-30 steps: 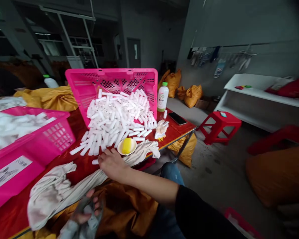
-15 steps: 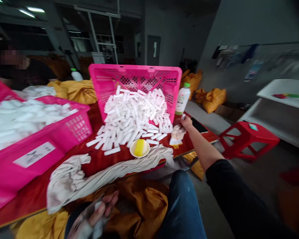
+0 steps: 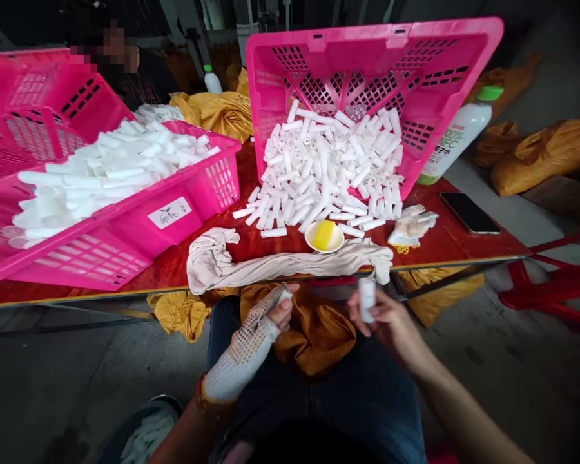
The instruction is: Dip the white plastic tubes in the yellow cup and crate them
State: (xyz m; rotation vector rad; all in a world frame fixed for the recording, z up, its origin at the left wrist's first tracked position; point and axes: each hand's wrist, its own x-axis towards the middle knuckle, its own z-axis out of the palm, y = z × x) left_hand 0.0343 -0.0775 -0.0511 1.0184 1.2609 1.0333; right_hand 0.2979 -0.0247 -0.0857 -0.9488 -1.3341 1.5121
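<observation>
My right hand (image 3: 391, 322) is bare and closed around a small white tube (image 3: 366, 299), held upright over my lap just below the table edge. My left hand (image 3: 256, 328) wears a dotted knit glove and pinches a small white piece (image 3: 284, 296) between thumb and fingers. Both hands hover above an orange-brown cloth (image 3: 314, 328) on my knees. Just beyond them a beige cloth (image 3: 270, 261) lies along the red table (image 3: 444, 241). A heap of white tubes (image 3: 326, 171) spills out of a tilted pink crate (image 3: 367, 71).
A small dish with a yellow block (image 3: 324, 236) sits by the heap, with a spare knit glove (image 3: 412, 224), a phone (image 3: 470, 212) and a white bottle (image 3: 459, 135) to the right. Pink crates (image 3: 120, 225) of long white tubes fill the left. A person sits behind them.
My right hand reached to the far right of the pile, then came back to my lap holding a white tube. My left hand rose toward it. The view tipped down and closer.
</observation>
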